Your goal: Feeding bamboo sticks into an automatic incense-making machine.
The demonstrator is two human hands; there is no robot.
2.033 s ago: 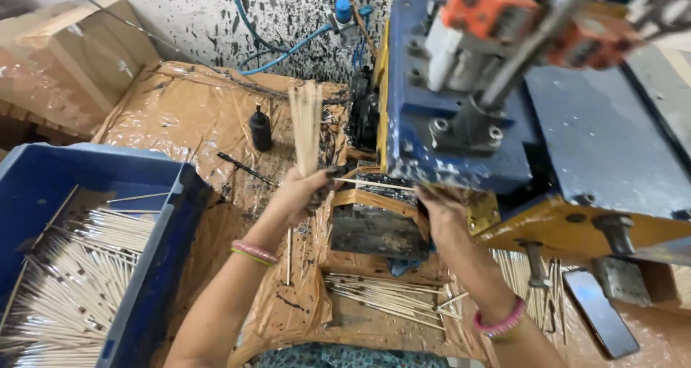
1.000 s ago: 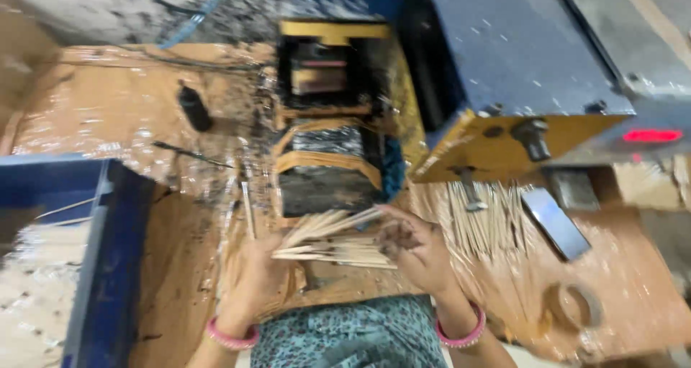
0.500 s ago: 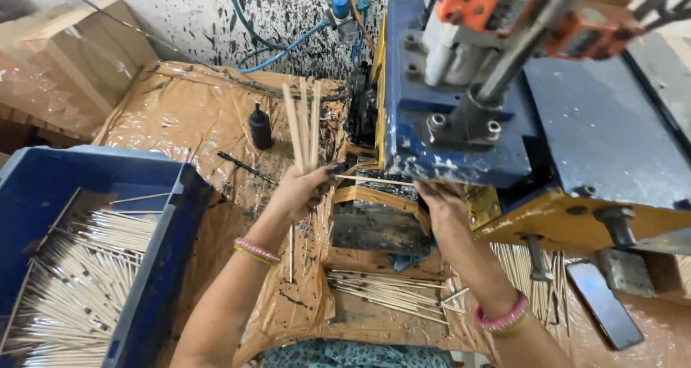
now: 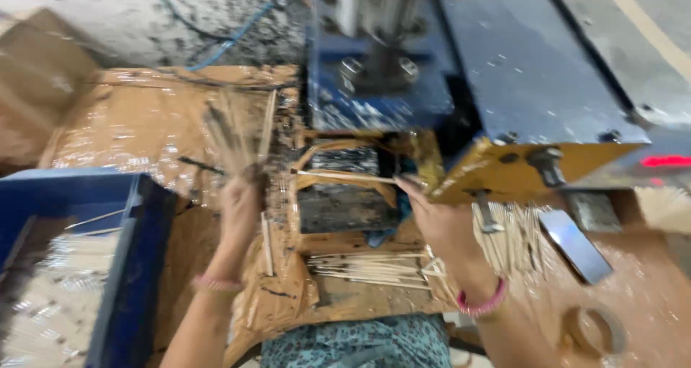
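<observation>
The left hand (image 4: 241, 199) grips a blurred bundle of sticks (image 4: 241, 134) upright, while the right hand (image 4: 439, 220) pinches a single stick (image 4: 345, 175) level at the machine (image 4: 461, 87). Many sticks already fill the blue bin (image 4: 122, 267); a loose pile (image 4: 371, 267) waits on the surface (image 4: 129, 130).

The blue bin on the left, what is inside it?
The blue bin holds a thick heap of thin pale sticks, lying mostly lengthwise. A few stray sticks rest across the top. The heap covers the bottom of the bin, and the image is blurred.
</observation>
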